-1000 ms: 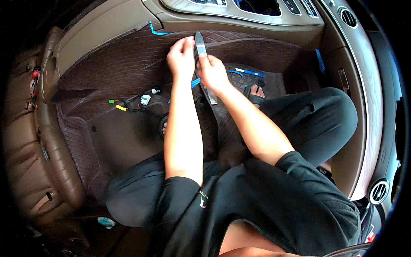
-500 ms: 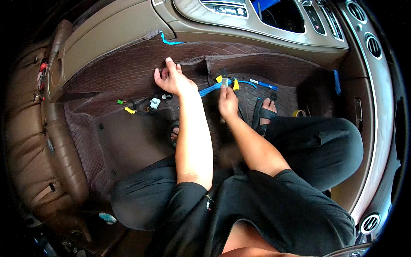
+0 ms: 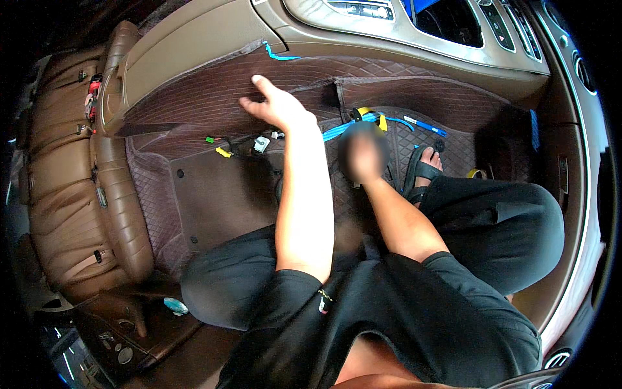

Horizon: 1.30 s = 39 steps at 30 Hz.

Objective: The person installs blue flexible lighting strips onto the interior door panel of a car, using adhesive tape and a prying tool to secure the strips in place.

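My left hand (image 3: 277, 109) is raised in front of the brown quilted lining (image 3: 214, 104) on the side of the centre console. Its thumb and fingers are spread, and I see nothing in them. A round blur covers my right hand (image 3: 363, 154), so its fingers and anything they hold are hidden. Just beyond it lies a bundle of blue strips (image 3: 335, 131), with a yellow piece (image 3: 382, 122) near the blurred hand. A slim blue and white stick (image 3: 425, 126) rests on the mat further right.
Left of my left arm lie a white connector (image 3: 261, 144), a yellow connector (image 3: 223, 152) and a green connector (image 3: 209, 140). A blue strip (image 3: 280, 57) clings to the console's lower edge. My sandalled foot (image 3: 424, 170) stands right of the right hand. The brown leather seat (image 3: 123, 194) is at left.
The view has shifted, so the surroundings sit further right. My left hand's fingers have straightened from a loose curl. My right hand, earlier closed on a pale-handled tool with a dark end, is now blurred over.
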### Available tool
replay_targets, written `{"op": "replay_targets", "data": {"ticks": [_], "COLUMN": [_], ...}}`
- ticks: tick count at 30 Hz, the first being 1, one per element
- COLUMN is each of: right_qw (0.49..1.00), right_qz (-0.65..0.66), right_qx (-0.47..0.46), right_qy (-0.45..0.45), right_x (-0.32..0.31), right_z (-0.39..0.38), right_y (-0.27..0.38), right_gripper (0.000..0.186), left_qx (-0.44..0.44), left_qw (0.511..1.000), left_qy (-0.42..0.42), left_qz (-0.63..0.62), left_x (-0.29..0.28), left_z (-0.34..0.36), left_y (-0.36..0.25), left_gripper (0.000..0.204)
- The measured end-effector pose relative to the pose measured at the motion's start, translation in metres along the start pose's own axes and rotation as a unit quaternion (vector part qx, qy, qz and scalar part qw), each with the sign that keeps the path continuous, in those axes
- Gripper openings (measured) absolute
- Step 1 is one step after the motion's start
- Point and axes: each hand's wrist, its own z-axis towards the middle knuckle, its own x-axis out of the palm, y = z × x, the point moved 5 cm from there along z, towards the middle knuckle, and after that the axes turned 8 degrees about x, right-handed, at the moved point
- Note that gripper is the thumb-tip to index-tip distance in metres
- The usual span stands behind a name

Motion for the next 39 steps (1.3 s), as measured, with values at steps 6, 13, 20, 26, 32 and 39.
{"op": "replay_targets", "data": {"ticks": [6,13,20,26,32,39], "right_qw": [0.997,0.991,0.991,0.993,0.991,0.990], "right_qz": [-0.011,-0.015,-0.043,-0.069,-0.051,-0.040], "right_qx": [-0.069,-0.121,-0.125,0.002,0.059,0.077], "right_qy": [0.026,0.058,0.037,0.093,0.107,0.110], "right_x": [0.018,0.036,0.018,-0.043,-0.036,-0.027], "right_z": [-0.002,-0.020,0.000,-0.021,-0.024,-0.026], "right_y": [-0.009,-0.001,-0.001,0.050,0.051,0.044], "right_gripper": [0.046,0.045,0.043,0.041,0.043,0.041], "left_qx": [0.152,0.115,0.006,0.078,0.092,0.132], "left_qw": [0.982,0.990,0.998,0.996,0.988,0.891], "left_qy": [0.102,-0.081,0.061,0.029,0.122,0.413], "left_qz": [0.037,-0.017,-0.001,0.033,0.003,0.131], "left_x": [0.000,-0.092,-0.054,-0.060,-0.019,0.025], "left_z": [0.010,0.100,0.094,0.075,-0.045,-0.070], "left_y": [0.021,0.051,0.027,0.040,0.080,0.110], "left_gripper": [0.079,0.059,0.082,0.069,0.015,0.017]}}
